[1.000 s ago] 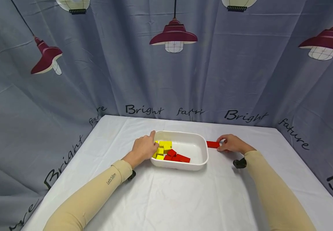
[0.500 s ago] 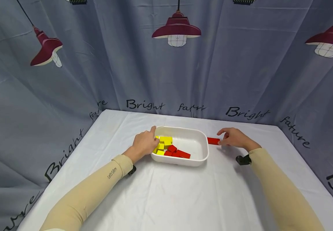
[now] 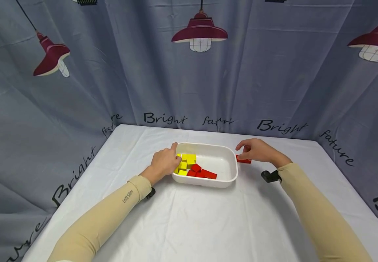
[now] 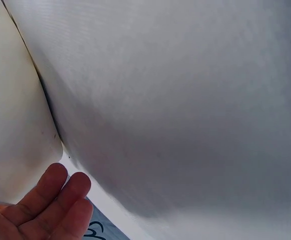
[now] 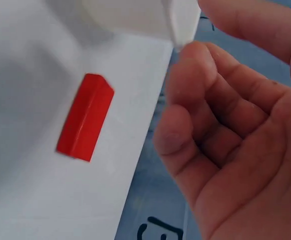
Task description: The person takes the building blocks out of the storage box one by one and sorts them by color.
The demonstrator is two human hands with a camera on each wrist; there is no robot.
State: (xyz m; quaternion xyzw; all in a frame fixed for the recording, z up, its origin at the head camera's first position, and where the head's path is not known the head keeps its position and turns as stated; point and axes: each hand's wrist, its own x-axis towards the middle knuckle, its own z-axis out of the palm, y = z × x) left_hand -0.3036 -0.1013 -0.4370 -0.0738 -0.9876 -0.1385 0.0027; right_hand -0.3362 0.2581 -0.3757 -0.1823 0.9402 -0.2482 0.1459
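A white tray (image 3: 220,165) stands on the table, with several yellow blocks (image 3: 189,159) at its left end and several red blocks (image 3: 205,173) beside them. My left hand (image 3: 164,162) holds the tray's left rim, thumb over the inside; in the left wrist view its other fingers (image 4: 73,187) lie by the outer wall. Over the tray's right end hovers my right hand (image 3: 258,150), fingers bent and nothing in them. Below it a long red block (image 5: 85,117) lies on the table just outside the tray, partly hidden by that hand in the head view.
A white cloth covers the table (image 3: 202,222). Behind and at both sides hangs a grey-blue curtain (image 3: 136,72) printed with lamps and lettering. Each wrist wears a small black device, such as the right one (image 3: 271,176).
My right hand has let go of the long red block and moved left, over it, toward the tray's right rim. The left hand stays at the tray. The head view has tilted slightly down.
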